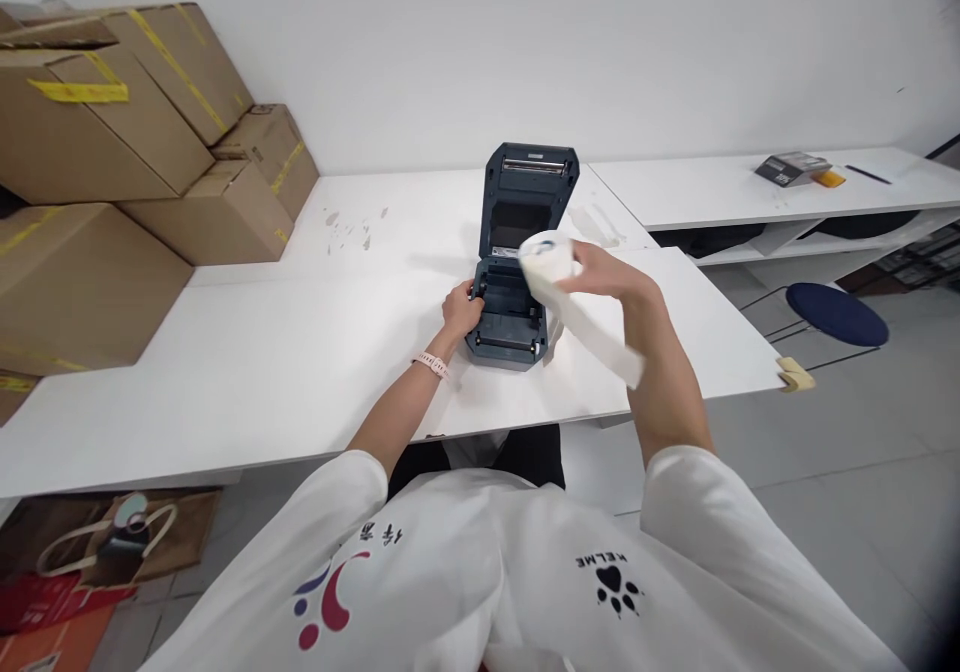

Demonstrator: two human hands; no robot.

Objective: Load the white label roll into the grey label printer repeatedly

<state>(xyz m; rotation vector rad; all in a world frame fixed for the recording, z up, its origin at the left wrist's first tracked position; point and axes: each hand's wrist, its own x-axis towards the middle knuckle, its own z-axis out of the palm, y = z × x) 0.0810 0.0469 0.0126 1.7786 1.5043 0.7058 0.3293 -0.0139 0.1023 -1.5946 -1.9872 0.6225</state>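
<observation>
A dark grey label printer (pixel 510 327) stands on the white table, its lid (pixel 529 192) raised and its roll compartment exposed. My left hand (pixel 461 309) is closed on the left edge of the printer's base, with the fingertips over its rim. In my right hand (pixel 602 270) is a white label roll (pixel 546 257), held above the right side of the printer. A loose strip (pixel 596 342) hangs from the roll down towards my right forearm. The palm side of my right hand is hidden.
Cardboard boxes (pixel 217 210) with yellow tape are stacked at the table's left end. To the right, a shelf unit (pixel 720 192) carries a small grey box (pixel 791 167) and a dark pen (pixel 868 174). A blue stool (pixel 838 314) stands beyond the table's padded corner (pixel 795 374).
</observation>
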